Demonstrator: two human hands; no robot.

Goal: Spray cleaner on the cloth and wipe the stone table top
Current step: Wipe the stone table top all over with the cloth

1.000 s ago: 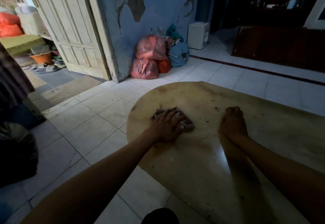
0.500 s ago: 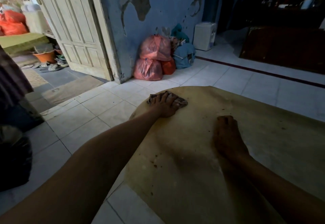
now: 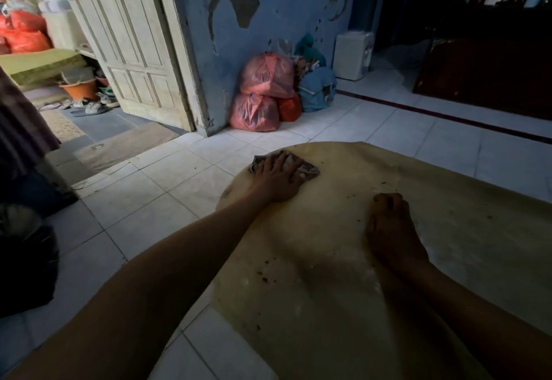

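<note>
The stone table top [image 3: 328, 305] is a pale yellowish slab with a rounded far end and dark specks scattered over it. A dark crumpled cloth [image 3: 307, 169] lies near that far left rim. My left hand [image 3: 277, 179] presses flat on the cloth with fingers spread. My right hand [image 3: 391, 230] rests on the slab to the right, its fingers curled under, holding nothing that I can see. No spray bottle is in view.
Pink and orange plastic bags [image 3: 263, 93] and a blue bag [image 3: 316, 87] lean on the peeling blue wall. A white box [image 3: 352, 54] stands beside them. A cream door [image 3: 131, 42] is open at left. White floor tiles [image 3: 143, 200] surround the table.
My left hand slid the cloth away from me to the slab's far left rim. My right hand stayed on the table.
</note>
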